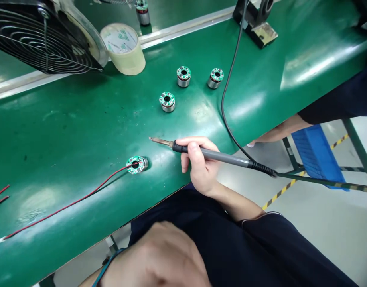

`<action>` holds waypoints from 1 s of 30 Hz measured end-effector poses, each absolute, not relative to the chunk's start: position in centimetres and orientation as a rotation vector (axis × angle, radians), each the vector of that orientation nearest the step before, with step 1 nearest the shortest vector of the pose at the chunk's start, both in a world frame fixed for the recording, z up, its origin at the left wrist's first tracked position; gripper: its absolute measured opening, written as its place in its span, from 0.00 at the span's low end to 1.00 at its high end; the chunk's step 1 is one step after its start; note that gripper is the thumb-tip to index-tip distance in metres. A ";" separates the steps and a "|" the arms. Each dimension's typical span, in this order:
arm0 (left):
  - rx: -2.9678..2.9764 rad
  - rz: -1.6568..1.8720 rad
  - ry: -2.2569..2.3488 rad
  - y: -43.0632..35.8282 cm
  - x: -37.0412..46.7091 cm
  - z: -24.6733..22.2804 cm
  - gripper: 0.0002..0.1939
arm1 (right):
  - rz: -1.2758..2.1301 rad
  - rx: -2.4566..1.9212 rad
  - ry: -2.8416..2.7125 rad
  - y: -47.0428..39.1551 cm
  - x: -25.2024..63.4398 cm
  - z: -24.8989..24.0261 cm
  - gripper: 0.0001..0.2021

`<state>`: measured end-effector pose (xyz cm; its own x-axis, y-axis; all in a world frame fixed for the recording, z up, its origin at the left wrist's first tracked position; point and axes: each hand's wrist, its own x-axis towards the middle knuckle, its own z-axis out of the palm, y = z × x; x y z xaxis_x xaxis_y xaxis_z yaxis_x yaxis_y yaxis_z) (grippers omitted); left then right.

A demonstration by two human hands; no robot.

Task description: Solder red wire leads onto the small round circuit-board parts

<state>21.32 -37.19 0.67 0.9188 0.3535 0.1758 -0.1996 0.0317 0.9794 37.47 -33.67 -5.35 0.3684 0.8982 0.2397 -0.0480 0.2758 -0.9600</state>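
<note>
My right hand [203,165] is closed around the handle of a soldering iron [225,156], its bare tip pointing left above the green bench. Left of and below that tip, a small motor part [144,163] lies tilted, its round green circuit board facing left. A long red wire [84,197] runs from this board across the bench to the lower left. My left hand [159,255] is close to the camera, in front of my dark clothing. It is blurred and its fingers are hidden, so its hold cannot be made out.
Three similar motor parts [183,76] stand upright farther back. A roll of tape [128,59] and a black fan [42,40] stand at the back left. The iron's black cord [224,99] crosses the right side, near a black stand [258,24]. Another person's arm [279,131] is at right.
</note>
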 end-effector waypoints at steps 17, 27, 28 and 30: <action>1.615 0.159 0.804 -37.6 23.3 -1.5 0.14 | 0.768 -1.120 -0.985 -33.4 37.3 -5.6 0.15; 1.443 -0.107 0.774 -37.8 26.6 -3.2 0.15 | 0.763 -1.122 -1.026 -33.5 37.5 -5.5 0.15; 1.405 -0.113 0.767 -37.8 26.7 -3.4 0.14 | 0.760 -1.132 -1.031 -33.5 37.5 -5.5 0.15; 1.321 -0.107 0.766 -37.7 26.7 -3.5 0.13 | 0.760 -1.144 -1.037 -33.4 37.5 -5.5 0.16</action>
<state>26.68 -37.74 -3.51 0.7552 0.3441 -0.5580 0.4844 0.2806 0.8286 37.47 -33.44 -5.51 0.3582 0.8971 0.2586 0.0237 0.2681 -0.9631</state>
